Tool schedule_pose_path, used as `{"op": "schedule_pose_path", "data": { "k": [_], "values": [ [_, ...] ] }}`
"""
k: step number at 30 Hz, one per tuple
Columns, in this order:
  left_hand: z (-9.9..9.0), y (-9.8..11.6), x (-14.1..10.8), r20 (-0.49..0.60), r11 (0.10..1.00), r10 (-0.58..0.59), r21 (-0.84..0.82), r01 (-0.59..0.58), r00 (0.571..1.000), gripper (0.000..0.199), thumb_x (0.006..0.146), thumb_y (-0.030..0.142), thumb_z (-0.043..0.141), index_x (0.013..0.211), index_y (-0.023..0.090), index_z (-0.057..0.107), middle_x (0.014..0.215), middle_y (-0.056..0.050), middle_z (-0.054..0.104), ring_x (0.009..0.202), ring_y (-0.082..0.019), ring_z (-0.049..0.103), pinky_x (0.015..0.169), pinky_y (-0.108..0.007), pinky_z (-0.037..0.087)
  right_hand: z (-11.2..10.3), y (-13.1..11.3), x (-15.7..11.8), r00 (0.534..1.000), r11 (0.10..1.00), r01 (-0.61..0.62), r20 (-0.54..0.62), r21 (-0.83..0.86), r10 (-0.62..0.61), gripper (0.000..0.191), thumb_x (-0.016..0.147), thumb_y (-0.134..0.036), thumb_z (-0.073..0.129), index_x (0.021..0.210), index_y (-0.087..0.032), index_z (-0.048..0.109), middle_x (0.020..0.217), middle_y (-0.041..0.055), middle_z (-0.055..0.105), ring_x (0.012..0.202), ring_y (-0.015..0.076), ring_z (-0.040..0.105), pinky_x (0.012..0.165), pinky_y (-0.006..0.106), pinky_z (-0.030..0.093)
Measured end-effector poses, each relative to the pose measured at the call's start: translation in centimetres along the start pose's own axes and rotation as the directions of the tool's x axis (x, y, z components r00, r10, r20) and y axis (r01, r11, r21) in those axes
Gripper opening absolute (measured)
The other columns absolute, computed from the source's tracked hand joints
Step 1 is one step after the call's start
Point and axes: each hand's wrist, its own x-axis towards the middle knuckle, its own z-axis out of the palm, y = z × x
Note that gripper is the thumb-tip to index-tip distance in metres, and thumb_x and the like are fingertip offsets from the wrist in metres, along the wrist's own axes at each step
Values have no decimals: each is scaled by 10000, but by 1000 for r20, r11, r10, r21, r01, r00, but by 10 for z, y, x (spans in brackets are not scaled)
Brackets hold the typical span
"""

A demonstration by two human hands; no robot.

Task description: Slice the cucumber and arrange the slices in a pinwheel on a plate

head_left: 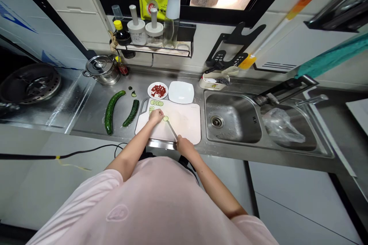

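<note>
A knife [172, 128] is gripped by my right hand [185, 146] at the front edge of a white cutting board [186, 118]. Its blade points away from me and to the left, and a round cucumber slice [165, 118] is at its tip. My left hand [156, 116] is over the board's left half with its fingers closed together; whatever they hold is hidden. Behind that hand, several pale green cucumber slices [156, 103] lie in overlapping rows. Left of the board rest a long whole cucumber [113, 111] and a shorter cucumber piece [131, 113], with small cut ends [133, 94] behind.
Behind the board stand a plate of chopped red pieces [158, 91] and a square white plate [181, 92]. A double sink [234, 118] is to the right, with a plastic bag [283, 124]. A lidded pot [102, 69] and a wok [30, 84] are left.
</note>
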Motion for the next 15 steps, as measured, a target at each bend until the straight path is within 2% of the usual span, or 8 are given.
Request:
{"op": "schedule_pose_path", "data": {
  "k": [15],
  "values": [
    [-2,3,-9,-29,1000,6,12,-6,1000,116,740,284,618,827,215,653,848,-24,679,797,-158,595,708,-238,421,5,5,-6,1000,1000,3,-9,-1,-3,193,900,-185,380,1059,-161,487,964,132,650,889,236,625,666,276,384]
  ]
}}
